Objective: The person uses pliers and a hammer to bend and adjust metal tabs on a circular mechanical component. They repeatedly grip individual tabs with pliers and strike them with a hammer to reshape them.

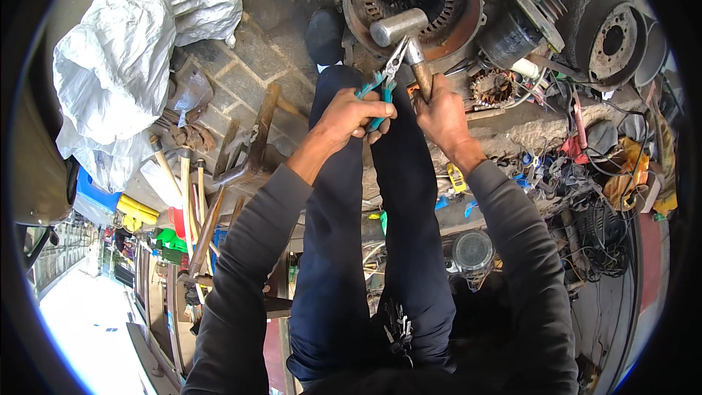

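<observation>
My left hand [346, 120] is closed around the teal-handled pliers [395, 64], whose metal jaws point up and away from me. Wrapped round the wooden handle of a hammer [397, 28], my right hand [443, 115] holds it with the thick metal head at the far end. The jaws lie right beside the hammer's neck; I cannot tell if they touch it. Both tools are above my knees. Just beyond them, a round rusty metal housing [468, 38] with a slotted ring inside rests on the ground.
At the far right stand a dark motor part [508, 29] and a wheel-like drum [613, 40]. A copper-wound coil [491, 89] lies nearer. White plastic sheeting [113, 58] and long-handled tools [201, 190] are on the left. Tangled wires [599, 227] and scraps cover the right side.
</observation>
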`<action>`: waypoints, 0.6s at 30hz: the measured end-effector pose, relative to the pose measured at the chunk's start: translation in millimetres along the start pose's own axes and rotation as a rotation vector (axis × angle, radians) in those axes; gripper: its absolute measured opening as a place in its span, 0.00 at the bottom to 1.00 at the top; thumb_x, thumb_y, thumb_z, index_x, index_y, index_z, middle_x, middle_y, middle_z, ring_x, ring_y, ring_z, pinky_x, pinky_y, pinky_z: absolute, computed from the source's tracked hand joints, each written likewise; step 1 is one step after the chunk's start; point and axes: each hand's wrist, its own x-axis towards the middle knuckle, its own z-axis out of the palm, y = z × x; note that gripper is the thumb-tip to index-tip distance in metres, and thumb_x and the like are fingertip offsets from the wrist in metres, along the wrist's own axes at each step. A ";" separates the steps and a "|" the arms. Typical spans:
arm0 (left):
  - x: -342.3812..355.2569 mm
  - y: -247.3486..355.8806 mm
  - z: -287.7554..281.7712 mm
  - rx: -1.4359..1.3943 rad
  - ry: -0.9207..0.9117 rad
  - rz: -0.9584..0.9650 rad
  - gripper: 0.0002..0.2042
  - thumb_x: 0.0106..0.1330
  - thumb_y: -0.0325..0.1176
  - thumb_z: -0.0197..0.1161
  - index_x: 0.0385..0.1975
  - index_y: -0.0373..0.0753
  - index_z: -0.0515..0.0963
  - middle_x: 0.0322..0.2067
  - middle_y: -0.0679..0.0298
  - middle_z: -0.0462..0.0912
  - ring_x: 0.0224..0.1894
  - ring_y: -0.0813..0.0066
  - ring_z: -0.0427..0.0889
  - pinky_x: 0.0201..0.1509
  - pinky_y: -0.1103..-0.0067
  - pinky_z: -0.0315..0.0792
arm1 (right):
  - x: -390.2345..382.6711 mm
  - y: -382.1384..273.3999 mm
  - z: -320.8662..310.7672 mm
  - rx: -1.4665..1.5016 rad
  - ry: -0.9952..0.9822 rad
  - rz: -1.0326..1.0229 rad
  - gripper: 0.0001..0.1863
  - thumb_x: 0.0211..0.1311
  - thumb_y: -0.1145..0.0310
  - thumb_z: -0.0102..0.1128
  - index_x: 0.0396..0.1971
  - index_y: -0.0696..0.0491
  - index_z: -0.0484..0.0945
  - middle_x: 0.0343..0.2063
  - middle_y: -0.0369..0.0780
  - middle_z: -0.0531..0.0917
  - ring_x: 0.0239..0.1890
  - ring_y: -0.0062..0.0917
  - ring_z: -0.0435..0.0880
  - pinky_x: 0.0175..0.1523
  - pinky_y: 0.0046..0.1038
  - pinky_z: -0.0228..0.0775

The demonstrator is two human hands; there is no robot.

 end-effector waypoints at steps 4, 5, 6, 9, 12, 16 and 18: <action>27.0 -10.9 -37.1 0.131 -0.135 0.125 0.15 0.62 0.42 0.73 0.33 0.34 0.85 0.25 0.62 0.85 0.21 0.78 0.81 0.22 0.83 0.66 | -7.1 -9.8 -4.4 -0.009 -0.043 0.023 0.17 0.68 0.66 0.66 0.42 0.60 0.68 0.24 0.61 0.83 0.32 0.63 0.85 0.38 0.55 0.79; 37.4 -12.7 -41.6 0.141 -0.173 0.159 0.15 0.63 0.43 0.74 0.34 0.34 0.85 0.25 0.62 0.85 0.22 0.78 0.81 0.23 0.83 0.66 | -8.8 -10.7 -7.6 0.009 -0.065 0.029 0.17 0.68 0.66 0.66 0.42 0.60 0.68 0.24 0.61 0.83 0.32 0.62 0.85 0.38 0.55 0.79; 47.3 -16.4 -42.2 0.152 -0.200 0.181 0.16 0.63 0.43 0.74 0.34 0.34 0.85 0.26 0.63 0.84 0.24 0.79 0.81 0.24 0.84 0.66 | -10.8 -11.2 -11.1 -0.008 -0.072 0.030 0.17 0.68 0.65 0.66 0.41 0.60 0.68 0.24 0.62 0.83 0.31 0.62 0.86 0.36 0.55 0.79; 73.3 -20.9 -42.8 0.176 -0.264 0.202 0.17 0.62 0.46 0.76 0.36 0.36 0.85 0.28 0.64 0.84 0.29 0.78 0.82 0.30 0.82 0.69 | -13.5 -16.4 -13.6 -0.094 -0.053 0.058 0.17 0.69 0.65 0.65 0.42 0.60 0.68 0.24 0.62 0.83 0.31 0.62 0.86 0.37 0.55 0.79; 84.4 -19.8 -48.3 0.182 -0.218 0.234 0.17 0.60 0.45 0.77 0.38 0.37 0.85 0.29 0.65 0.84 0.30 0.77 0.82 0.32 0.80 0.70 | -18.6 -31.4 4.8 -0.030 -0.039 0.120 0.18 0.69 0.65 0.64 0.46 0.61 0.68 0.25 0.63 0.84 0.32 0.63 0.86 0.38 0.56 0.79; 93.6 -12.7 -55.6 0.247 -0.186 0.268 0.18 0.56 0.43 0.79 0.35 0.36 0.85 0.28 0.63 0.85 0.29 0.75 0.81 0.36 0.78 0.73 | -30.7 -48.9 37.1 0.246 0.094 0.202 0.17 0.71 0.67 0.62 0.48 0.61 0.68 0.27 0.63 0.84 0.35 0.64 0.86 0.39 0.54 0.79; 90.2 -12.4 -54.6 0.224 -0.173 0.242 0.16 0.57 0.41 0.79 0.34 0.37 0.84 0.26 0.64 0.84 0.28 0.76 0.80 0.35 0.77 0.73 | -32.6 -50.1 42.8 0.318 0.043 0.278 0.16 0.71 0.68 0.62 0.48 0.60 0.68 0.29 0.62 0.85 0.37 0.62 0.87 0.41 0.50 0.80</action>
